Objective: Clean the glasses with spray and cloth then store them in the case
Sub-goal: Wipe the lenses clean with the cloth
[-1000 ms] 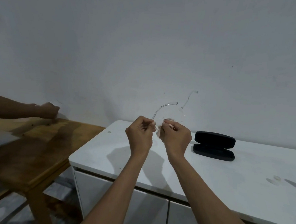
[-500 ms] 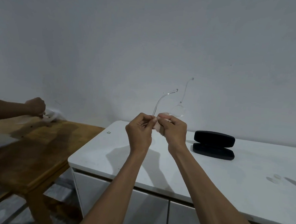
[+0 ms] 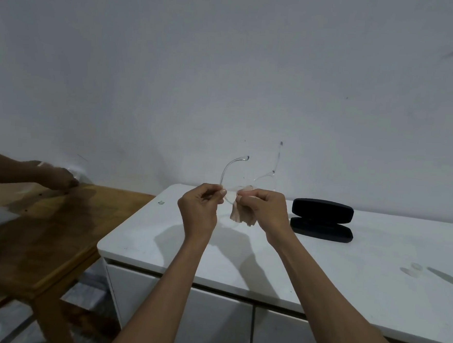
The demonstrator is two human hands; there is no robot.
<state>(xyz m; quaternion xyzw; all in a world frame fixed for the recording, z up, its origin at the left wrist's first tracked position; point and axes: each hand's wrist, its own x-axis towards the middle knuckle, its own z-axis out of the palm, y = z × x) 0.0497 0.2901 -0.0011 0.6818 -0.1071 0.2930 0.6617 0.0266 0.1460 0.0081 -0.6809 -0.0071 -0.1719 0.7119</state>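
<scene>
Both sets of our fingers are pinched shut above the white desk (image 3: 320,274): the left hand (image 3: 200,209) nips the clear glasses (image 3: 233,171) at the frame's edge, the right hand (image 3: 264,210) presses a pale cloth (image 3: 240,213) against a lens. Their temple arms point up toward the wall. Just right of our hands the black case (image 3: 321,219) lies open on the desk. Another person's hand (image 3: 56,177) rests on the wooden table (image 3: 41,228) at left.

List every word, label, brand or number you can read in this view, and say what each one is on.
None can be read.
Black case: plain lid, no brand showing.
Clear glasses and cloth: no print visible.
Small mark on the white cabinet top: too small to read.
</scene>
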